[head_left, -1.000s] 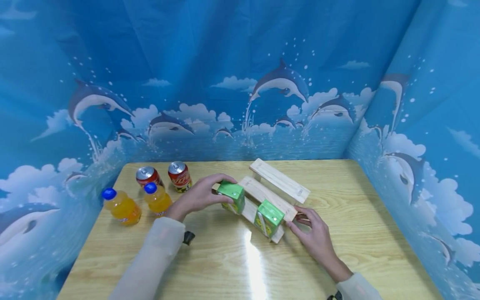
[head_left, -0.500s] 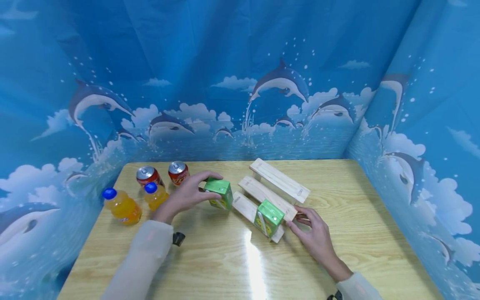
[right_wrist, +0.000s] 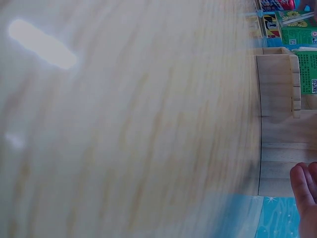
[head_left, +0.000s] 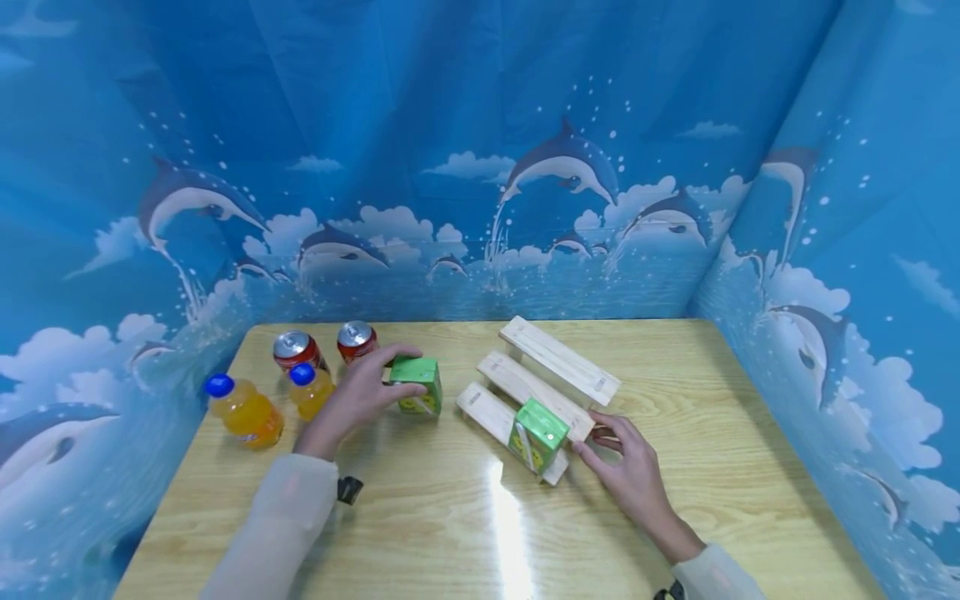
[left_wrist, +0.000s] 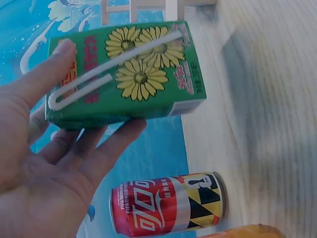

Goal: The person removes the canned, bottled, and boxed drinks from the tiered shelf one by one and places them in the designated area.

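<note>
My left hand [head_left: 367, 387] holds a green drink carton [head_left: 422, 379] between thumb and fingers, left of the wooden stepped rack [head_left: 528, 383]. In the left wrist view the carton [left_wrist: 143, 74] shows yellow flowers and a white bent straw on its side; a gap separates it from the table. A second green carton [head_left: 536, 437] stands on the right part of the rack's lowest step. At the rack's right end my right hand [head_left: 626, 462] grips the middle step, thumb in front and fingers behind. Only some fingers [right_wrist: 303, 186] of it show in the right wrist view.
Two red soda cans [head_left: 296, 348] stand at the back left of the wood-grain table [head_left: 420, 533]. Two orange drink bottles [head_left: 247, 412] with blue caps stand in front of them, beside my left forearm. A blue dolphin-print curtain [head_left: 450, 125] encloses the back and sides.
My left hand has carried the green carton leftward off the lowest step, away from the rack. My right hand has stayed at the rack's end, and the second carton has not moved.
</note>
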The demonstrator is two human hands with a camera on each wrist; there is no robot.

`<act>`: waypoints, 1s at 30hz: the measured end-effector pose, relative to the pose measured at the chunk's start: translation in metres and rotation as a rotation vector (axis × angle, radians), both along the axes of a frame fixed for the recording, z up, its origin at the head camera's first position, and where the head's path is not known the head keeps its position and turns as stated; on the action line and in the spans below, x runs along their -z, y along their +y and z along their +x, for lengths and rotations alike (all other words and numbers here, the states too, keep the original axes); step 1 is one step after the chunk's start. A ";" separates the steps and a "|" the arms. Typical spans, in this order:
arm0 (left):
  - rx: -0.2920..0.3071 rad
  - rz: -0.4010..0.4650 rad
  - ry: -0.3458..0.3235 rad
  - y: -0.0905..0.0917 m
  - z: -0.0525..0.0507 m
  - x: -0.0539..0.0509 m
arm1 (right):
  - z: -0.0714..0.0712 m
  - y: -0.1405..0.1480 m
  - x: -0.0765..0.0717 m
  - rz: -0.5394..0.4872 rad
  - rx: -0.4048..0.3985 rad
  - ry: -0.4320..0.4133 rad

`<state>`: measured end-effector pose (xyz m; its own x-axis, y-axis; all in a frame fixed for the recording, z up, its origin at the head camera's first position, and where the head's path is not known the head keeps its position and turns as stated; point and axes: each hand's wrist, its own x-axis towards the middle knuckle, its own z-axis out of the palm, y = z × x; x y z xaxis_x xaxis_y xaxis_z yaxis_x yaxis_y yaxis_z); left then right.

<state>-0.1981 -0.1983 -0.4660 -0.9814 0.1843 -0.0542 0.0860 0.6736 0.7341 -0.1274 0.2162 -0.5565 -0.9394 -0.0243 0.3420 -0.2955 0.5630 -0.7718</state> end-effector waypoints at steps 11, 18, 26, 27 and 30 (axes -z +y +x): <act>-0.128 0.018 -0.025 -0.003 0.004 0.008 | -0.001 0.000 0.000 0.013 0.004 0.007; -0.183 -0.005 0.002 -0.004 0.005 0.013 | 0.000 -0.001 -0.001 0.012 0.006 0.006; -0.230 -0.025 0.036 -0.004 0.007 0.021 | -0.001 0.000 0.001 0.010 0.003 0.013; -0.235 -0.025 0.037 -0.004 0.007 0.022 | -0.001 0.000 0.001 0.009 0.001 0.014; -0.257 -0.023 0.027 -0.004 0.008 0.024 | -0.001 0.000 0.001 0.008 -0.002 0.016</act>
<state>-0.1902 -0.2021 -0.4895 -0.9970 -0.0723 -0.0283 -0.0706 0.6922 0.7182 -0.1282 0.2157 -0.5571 -0.9338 -0.0287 0.3566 -0.3085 0.5690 -0.7623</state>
